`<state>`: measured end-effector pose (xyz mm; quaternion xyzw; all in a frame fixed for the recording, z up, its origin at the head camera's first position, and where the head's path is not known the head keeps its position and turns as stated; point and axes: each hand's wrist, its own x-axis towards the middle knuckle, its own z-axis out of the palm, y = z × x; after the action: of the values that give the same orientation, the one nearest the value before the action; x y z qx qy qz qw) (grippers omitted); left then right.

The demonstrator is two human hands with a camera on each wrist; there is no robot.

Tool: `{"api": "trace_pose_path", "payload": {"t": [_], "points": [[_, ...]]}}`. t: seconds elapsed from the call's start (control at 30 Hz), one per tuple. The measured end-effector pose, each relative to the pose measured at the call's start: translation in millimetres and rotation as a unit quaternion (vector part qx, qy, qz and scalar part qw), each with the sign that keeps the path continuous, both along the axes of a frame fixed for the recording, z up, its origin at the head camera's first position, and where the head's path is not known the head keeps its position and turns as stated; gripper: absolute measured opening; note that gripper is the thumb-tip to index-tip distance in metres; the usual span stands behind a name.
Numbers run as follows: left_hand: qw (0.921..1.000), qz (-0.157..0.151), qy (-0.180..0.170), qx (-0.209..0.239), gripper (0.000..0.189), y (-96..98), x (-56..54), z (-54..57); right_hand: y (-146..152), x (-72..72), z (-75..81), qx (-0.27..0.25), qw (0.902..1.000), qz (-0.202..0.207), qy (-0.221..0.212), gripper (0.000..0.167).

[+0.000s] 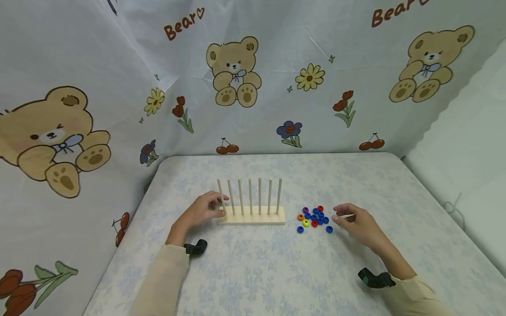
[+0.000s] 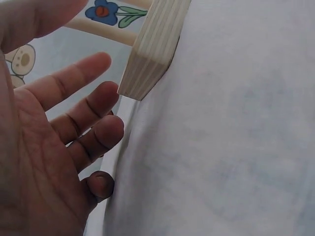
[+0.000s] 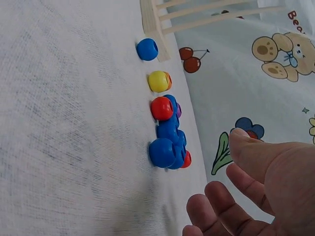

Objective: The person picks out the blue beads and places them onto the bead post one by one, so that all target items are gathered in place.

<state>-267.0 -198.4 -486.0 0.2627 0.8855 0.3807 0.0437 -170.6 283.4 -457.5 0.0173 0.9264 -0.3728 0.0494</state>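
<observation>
A pale wooden rack (image 1: 252,219) with a row of several upright pegs stands on the table. At its left end is my left hand (image 1: 203,210), fingers loosely bent around the end peg's outer side; in the left wrist view the left hand (image 2: 54,128) shows its fingers apart beside the base's end (image 2: 152,54), gripping nothing. Right of the rack lies a loose group of round beads with holes: mostly blue (image 1: 329,229), with red (image 1: 314,223), yellow (image 1: 305,223), orange (image 1: 300,217) and purple (image 1: 305,210). My right hand (image 1: 361,226) hovers just right of them, fingers relaxed, holding nothing.
A pale blue-patterned cloth covers the table (image 1: 261,272). Behind and to the left hangs a white curtain (image 1: 269,52) printed with bears and flowers. A white surface (image 1: 458,145) rises along the right, with a thin cord (image 1: 456,210) near the table edge.
</observation>
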Motion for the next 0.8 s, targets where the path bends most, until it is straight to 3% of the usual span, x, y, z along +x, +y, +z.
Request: {"api": "trace_pose_path", "payload": {"t": [0.3, 0.6, 0.8], "points": [[0.9988, 0.006, -0.045, 0.016, 0.040, -2.2, 3.3, -8.3, -8.2, 6.2, -15.5, -0.010, 0.9999, 0.000, -0.008, 0.043], [0.9970, 0.022, -0.072, 0.017, 0.053, -3.7, 4.6, -13.6, -15.7, 13.9, -25.2, 0.011, 0.9999, -0.005, -0.001, 0.042], [0.9968, 0.014, -0.076, 0.021, 0.054, 0.3, 4.1, -14.5, -16.4, 19.1, -26.2, 0.031, 0.9992, -0.013, 0.022, 0.040]]}}
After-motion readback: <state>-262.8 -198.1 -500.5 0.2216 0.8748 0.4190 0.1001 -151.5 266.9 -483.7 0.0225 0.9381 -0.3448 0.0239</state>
